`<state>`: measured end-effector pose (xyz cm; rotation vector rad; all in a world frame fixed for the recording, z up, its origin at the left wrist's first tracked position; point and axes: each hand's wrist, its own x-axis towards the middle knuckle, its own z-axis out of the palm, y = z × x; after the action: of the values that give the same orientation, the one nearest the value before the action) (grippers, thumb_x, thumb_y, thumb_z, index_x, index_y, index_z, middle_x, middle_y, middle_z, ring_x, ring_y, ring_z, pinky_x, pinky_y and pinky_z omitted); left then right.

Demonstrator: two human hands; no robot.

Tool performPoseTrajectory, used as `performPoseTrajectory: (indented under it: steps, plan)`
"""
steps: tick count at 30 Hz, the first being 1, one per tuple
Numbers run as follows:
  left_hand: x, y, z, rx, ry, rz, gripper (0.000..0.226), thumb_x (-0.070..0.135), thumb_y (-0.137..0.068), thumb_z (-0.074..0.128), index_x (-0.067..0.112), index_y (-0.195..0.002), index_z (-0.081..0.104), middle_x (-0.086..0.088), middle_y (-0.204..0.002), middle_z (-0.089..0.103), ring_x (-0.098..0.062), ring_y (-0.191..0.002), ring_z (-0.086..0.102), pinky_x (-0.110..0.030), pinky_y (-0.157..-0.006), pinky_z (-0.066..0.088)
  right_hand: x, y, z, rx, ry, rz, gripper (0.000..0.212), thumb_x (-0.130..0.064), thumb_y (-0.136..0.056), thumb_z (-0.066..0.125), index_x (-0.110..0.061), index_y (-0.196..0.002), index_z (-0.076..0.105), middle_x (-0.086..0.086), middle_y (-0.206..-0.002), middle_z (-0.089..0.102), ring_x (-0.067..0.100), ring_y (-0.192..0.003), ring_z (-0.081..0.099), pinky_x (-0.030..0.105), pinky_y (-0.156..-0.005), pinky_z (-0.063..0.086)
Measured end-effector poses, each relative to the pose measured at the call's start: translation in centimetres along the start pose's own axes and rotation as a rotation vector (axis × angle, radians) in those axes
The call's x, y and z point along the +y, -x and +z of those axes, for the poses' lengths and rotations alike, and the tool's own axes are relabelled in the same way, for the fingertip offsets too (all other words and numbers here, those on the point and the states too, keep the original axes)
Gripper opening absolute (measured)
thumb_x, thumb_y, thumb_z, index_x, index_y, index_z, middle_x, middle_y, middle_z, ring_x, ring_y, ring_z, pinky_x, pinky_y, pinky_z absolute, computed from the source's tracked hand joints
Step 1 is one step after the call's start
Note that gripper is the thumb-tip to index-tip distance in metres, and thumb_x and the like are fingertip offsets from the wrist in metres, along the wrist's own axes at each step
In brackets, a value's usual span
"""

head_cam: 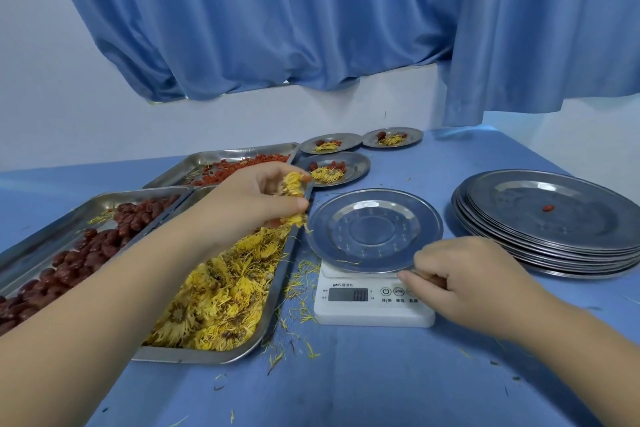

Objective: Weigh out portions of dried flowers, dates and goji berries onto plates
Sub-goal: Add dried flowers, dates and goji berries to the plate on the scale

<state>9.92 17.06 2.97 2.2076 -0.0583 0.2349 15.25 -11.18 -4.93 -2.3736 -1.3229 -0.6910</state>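
My left hand [256,198] is curled around a clump of yellow dried flowers [292,184], held just above the far end of the flower tray [273,308], with petals spilling out below my fingers. My right hand [464,277] rests loosely curled at the near right edge of the empty plate [374,229], fingertips touching its rim and the top of the white scale [370,302] beneath it; whether I'm actually pinching the rim I cannot tell. The plate sits on the scale, bare but for a stray petal or two. Left of the flower tray lies the tray of dates [69,253], and behind it the tray of goji berries [239,166]. Beyond the scale three filled plates [332,168] sit close together, each with flowers and red fruit. To my right stands a stack of plates [550,222], a single goji berry [547,208] on the top one. Loose petals litter the blue counter [346,385] around the scale.
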Motion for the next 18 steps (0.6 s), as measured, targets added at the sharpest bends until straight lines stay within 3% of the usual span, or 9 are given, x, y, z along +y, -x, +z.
performPoseTrajectory:
  steps: [2,4,7,10,14,16,18]
  plan:
    - [0.8,-1.8,1.8,-0.004,-0.038,0.012,0.028,0.025,-0.084,0.074,0.039,-0.108,0.067,0.003,-0.087,0.070,-0.001,-0.070,0.065,-0.014,-0.063,0.054,0.0,0.1,-0.1,0.003,-0.010,0.004,0.045,-0.033,-0.083,0.060,-0.022,-0.052,0.029,-0.010,-0.046,0.027,0.013,-0.043,0.031,0.026,-0.043,0.034]
    - [1.5,-3.5,3.6,-0.041,-0.104,0.016,0.032,0.025,-0.084,0.074,0.032,-0.114,0.064,0.001,-0.085,0.063,-0.001,-0.069,0.063,-0.016,-0.060,0.052,0.0,0.1,-0.3,0.009,-0.015,0.016,0.044,-0.034,-0.083,0.058,-0.022,-0.052,0.029,-0.010,-0.046,0.027,0.012,-0.042,0.031,0.026,-0.042,0.034]
    - [2.1,-5.6,5.5,-0.202,-0.324,-0.010,0.042,0.037,-0.084,0.073,0.030,-0.122,0.059,0.012,-0.096,0.059,-0.003,-0.083,0.061,-0.015,-0.067,0.043,0.1,0.0,-0.5,0.010,-0.024,0.038,0.043,-0.037,-0.083,0.055,-0.022,-0.052,0.030,-0.009,-0.046,0.028,0.013,-0.043,0.031,0.029,-0.043,0.035]
    - [2.8,-6.7,5.9,-0.334,-0.472,-0.053,0.048,0.048,-0.087,0.066,0.031,-0.130,0.053,0.011,-0.112,0.063,-0.001,-0.096,0.060,-0.014,-0.074,0.040,0.4,0.0,-0.7,0.020,-0.030,0.038,0.044,-0.036,-0.084,0.056,-0.021,-0.052,0.030,-0.008,-0.046,0.028,0.013,-0.044,0.029,0.030,-0.042,0.034]
    - [3.4,-7.1,5.9,-0.234,-0.508,0.025,0.031,0.050,-0.093,0.054,0.032,-0.118,0.063,0.013,-0.111,0.065,-0.003,-0.099,0.061,-0.024,-0.085,0.043,0.4,0.1,-1.1,0.035,-0.023,0.037,0.045,-0.033,-0.081,0.059,-0.020,-0.051,0.029,-0.008,-0.046,0.027,0.013,-0.043,0.027,0.027,-0.041,0.029]
    - [3.2,-7.0,6.0,-0.179,-0.420,0.041,0.024,0.046,-0.095,0.054,0.031,-0.109,0.066,0.021,-0.093,0.067,0.007,-0.086,0.061,-0.020,-0.079,0.043,0.4,0.1,-1.0,0.033,-0.026,0.033,0.045,-0.033,-0.081,0.060,-0.021,-0.052,0.029,-0.008,-0.047,0.027,0.014,-0.044,0.027,0.027,-0.041,0.029]
    - [2.8,-6.8,5.9,-0.133,-0.343,0.043,0.021,0.042,-0.096,0.055,0.029,-0.106,0.067,0.022,-0.082,0.068,0.003,-0.077,0.067,-0.017,-0.072,0.045,0.3,0.1,-0.9,0.038,-0.037,0.025,0.045,-0.032,-0.082,0.060,-0.021,-0.052,0.029,-0.009,-0.047,0.028,0.014,-0.043,0.028,0.028,-0.041,0.032]
